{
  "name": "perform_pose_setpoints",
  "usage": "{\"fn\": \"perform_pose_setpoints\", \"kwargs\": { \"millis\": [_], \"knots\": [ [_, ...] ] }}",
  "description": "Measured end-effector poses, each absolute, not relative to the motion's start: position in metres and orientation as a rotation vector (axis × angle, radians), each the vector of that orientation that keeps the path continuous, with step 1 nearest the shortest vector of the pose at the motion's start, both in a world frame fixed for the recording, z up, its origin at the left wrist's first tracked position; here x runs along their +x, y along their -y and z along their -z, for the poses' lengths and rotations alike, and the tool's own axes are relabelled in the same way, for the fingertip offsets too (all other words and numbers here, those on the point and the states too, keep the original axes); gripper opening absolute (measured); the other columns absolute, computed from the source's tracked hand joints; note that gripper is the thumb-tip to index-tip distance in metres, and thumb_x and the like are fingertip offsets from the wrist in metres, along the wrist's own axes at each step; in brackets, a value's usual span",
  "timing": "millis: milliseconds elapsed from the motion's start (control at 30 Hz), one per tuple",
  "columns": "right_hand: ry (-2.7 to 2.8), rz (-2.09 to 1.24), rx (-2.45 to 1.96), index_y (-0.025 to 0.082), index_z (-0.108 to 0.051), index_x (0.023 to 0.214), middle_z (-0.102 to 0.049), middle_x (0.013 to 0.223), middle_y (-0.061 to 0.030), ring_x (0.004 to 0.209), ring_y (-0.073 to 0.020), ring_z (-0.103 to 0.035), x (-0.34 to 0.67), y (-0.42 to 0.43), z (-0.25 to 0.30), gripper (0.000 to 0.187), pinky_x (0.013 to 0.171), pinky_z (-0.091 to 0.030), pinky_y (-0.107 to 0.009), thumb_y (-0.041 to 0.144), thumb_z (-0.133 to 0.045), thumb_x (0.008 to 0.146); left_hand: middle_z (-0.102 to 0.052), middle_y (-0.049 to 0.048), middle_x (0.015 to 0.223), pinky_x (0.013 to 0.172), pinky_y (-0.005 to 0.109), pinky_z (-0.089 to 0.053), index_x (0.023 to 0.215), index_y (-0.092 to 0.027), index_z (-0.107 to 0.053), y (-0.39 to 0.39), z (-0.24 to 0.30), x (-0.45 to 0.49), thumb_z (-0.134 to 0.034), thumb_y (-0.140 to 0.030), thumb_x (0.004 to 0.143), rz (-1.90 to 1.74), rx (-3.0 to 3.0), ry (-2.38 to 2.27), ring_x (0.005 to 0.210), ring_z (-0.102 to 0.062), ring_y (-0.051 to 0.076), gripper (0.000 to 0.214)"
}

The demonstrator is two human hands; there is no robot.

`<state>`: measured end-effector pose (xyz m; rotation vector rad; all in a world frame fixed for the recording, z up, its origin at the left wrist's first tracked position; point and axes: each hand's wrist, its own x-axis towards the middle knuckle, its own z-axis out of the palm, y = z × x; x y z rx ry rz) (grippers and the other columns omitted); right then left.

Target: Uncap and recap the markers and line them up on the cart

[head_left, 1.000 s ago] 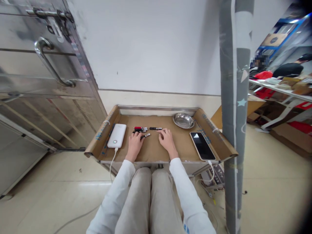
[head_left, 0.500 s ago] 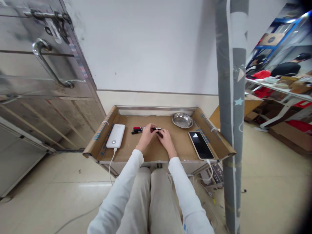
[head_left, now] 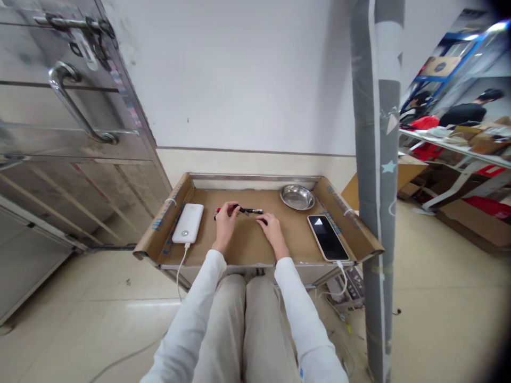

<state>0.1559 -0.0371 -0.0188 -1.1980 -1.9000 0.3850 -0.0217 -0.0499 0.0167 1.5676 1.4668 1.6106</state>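
Above the brown cardboard-lined bench [head_left: 245, 247], the left hand [head_left: 225, 226] pinches a slim black pen [head_left: 240, 209] near another black cylindrical pen [head_left: 254, 211], while the right hand [head_left: 272, 230] keeps a narrow grip, contents unclear.

Lit brightly and evenly by cool, diffuse light, apparently from above. Shaded softly on the wall [head_left: 247, 80] in a vertical band left of the pole [head_left: 376, 202]; dimmer beneath the table [head_left: 247, 247]. Mirrored as sharp glints in the bowl [head_left: 297, 197], pale streaks on the door [head_left: 24, 106], a white patch on the phone [head_left: 328, 238] and a stretched glare on the floor [head_left: 439, 303]. Overexposed in a small spot at upper right, near the shelf [head_left: 467, 69]. Distorted by wide-angle optics: tilted at the door and pole, stretched and smeared toward the right edge. Vignetted black in the right-hand corners. Legible at the left hand [head_left: 225, 223] and right hand [head_left: 273, 231]; coarse in detail at the pens [head_left: 254, 211].
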Motion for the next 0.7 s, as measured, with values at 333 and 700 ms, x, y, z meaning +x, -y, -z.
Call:
{"fn": "perform_pose_setpoints", "kwargs": {
  "millis": [333,700],
  "knots": [
    [1.854,-0.231,-1.372,0.021,-0.066,0.084,-0.060,0.087,-0.0068,0.088,-0.0218,-0.052,0.161,0.046,0.027,0.019,0.083,-0.044,-0.036,0.033,-0.052,0.089,-0.064,0.0041,0.094,0.079,0.030,-0.050,0.095,-0.019,-0.058,0.053,0.004,-0.016,-0.051,-0.022,0.087,-1.372,1.866,-1.422,0.086,-0.062,0.016,0.011],
    [1.944,-0.472,-1.046,0.022,-0.062,0.099,-0.063,0.099,-0.0057,0.095,-0.0185,-0.056,0.152,0.040,0.019,0.024,0.089,-0.044,-0.034,0.013,-0.046,0.085,-0.053,0.0108,0.104,0.094,0.042,-0.042,0.107,-0.015,-0.051,0.061,0.011,0.001,-0.039,-0.008,0.087,-1.012,2.571,-1.667,0.102,-0.051,0.024,0.025]
  ]
}}
